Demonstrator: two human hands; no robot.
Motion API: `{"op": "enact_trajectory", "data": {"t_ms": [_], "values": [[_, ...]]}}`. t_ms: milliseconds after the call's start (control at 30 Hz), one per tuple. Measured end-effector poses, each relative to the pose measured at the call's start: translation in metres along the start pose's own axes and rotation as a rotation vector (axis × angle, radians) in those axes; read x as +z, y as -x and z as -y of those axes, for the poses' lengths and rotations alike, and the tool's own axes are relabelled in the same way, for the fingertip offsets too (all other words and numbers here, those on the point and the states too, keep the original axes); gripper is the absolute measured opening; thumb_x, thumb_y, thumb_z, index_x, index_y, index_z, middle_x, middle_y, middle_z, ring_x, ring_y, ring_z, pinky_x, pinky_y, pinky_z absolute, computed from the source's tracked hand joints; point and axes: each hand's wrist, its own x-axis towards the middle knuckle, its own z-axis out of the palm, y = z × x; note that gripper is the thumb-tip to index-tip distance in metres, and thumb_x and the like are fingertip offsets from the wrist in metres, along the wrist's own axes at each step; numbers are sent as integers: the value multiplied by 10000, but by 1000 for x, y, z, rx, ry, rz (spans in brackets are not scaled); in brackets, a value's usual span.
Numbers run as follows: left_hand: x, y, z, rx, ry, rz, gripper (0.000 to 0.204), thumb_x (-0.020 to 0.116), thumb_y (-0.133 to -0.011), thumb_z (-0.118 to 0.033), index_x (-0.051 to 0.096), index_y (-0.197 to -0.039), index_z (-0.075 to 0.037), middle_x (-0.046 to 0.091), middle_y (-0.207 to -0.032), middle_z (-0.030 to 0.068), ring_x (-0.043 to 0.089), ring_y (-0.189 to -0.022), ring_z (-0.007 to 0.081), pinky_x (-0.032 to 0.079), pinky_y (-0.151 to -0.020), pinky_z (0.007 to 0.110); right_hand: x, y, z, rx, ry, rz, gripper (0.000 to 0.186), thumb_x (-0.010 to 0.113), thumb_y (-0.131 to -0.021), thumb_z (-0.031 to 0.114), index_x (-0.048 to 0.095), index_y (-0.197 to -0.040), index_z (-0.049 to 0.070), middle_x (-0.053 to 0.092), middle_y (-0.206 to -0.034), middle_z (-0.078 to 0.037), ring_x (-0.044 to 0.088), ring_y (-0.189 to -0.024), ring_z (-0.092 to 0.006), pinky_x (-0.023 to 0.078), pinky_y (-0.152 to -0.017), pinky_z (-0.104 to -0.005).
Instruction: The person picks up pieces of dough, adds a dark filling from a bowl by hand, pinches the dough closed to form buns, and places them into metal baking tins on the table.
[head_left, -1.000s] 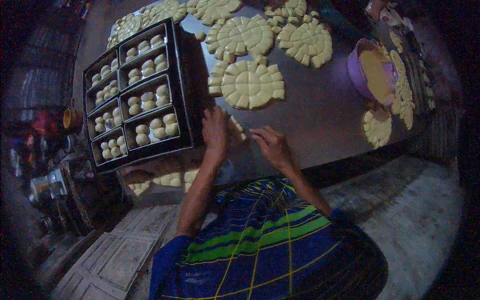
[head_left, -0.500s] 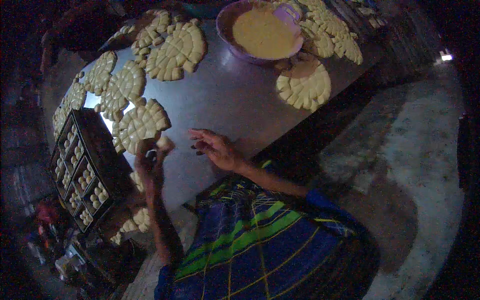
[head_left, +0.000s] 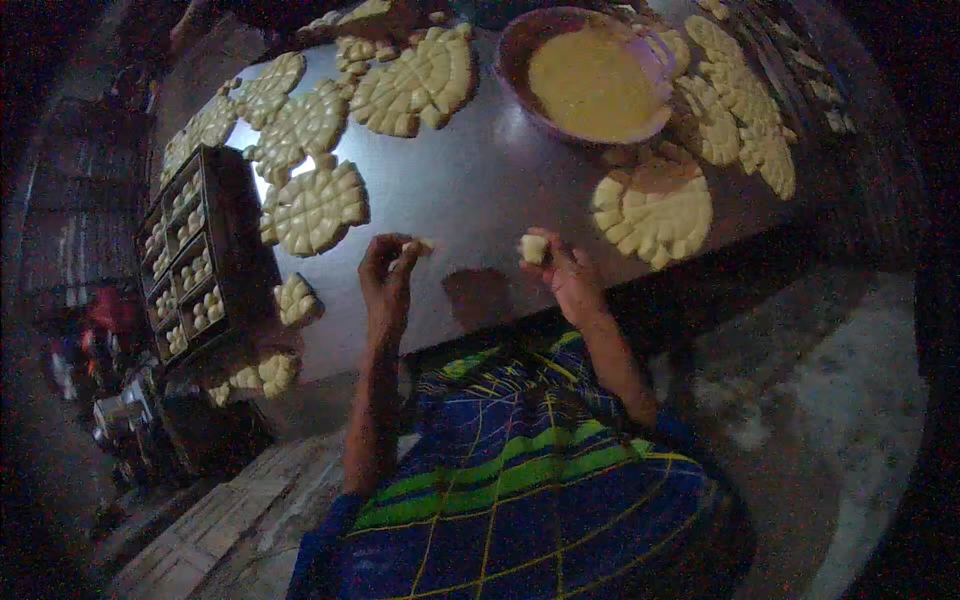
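Note:
Both hands are above the smooth metal tabletop, apart from each other. My left hand pinches a small bit of pale dough at its fingertips. A larger lump of dough is between the thumb and fingers of my right hand. Just beyond my left hand lies a round slab of dough cut into chunks. Another scored dough round lies beyond and to the right of my right hand. A small cluster of dough rests left of my left wrist.
A purple basin of yellowish batter stands at the far right. On the left is a dark compartmented tray with several dough balls in it. More cut dough rounds lie along the far side. The table's near edge runs close to my body.
My right hand has moved right and now holds a dough lump. My left hand has moved right, away from the cut round, with a bit of dough. The view has shifted.

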Motion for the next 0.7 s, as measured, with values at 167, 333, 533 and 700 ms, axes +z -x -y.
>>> {"op": "enact_trajectory", "data": {"t_ms": [167,333,533,700], "values": [[-9,-36,15,72,-459,-69,526,631,-921,-324,453,-1309,-18,588,-1202,187,598,-1081,297,467,-932,427,5,5,2,61,-8,70,330,612,-944,194,574,-1220,16,626,-1131,-79,608,-1047,-187,528,-876,-323],[4,0,-5,34,-249,-102,421,638,-906,-220,529,-1255,-11,559,-1280,209,520,-1199,398,394,-1032,479,39,14,-19,-17,200,44,307,677,-900,161,601,-1175,48,636,-1102,-53,601,-996,-156,491,-862,-291],[30,34,-49,723,-541,-31,365,724,-808,-165,614,-1138,-53,610,-1211,111,584,-1126,307,429,-981,445,92,28,-65,-66,-215,208,330,602,-947,315,567,-1155,60,600,-1126,-64,567,-1054,-190,461,-943,-340],[4,33,-46,892,-403,109,257,756,-743,-197,624,-903,-45,650,-970,119,631,-909,291,479,-769,426,104,51,-59,69,37,447,376,544,-948,373,537,-1176,75,547,-1199,-95,530,-1117,-208,452,-958,-360]]}}
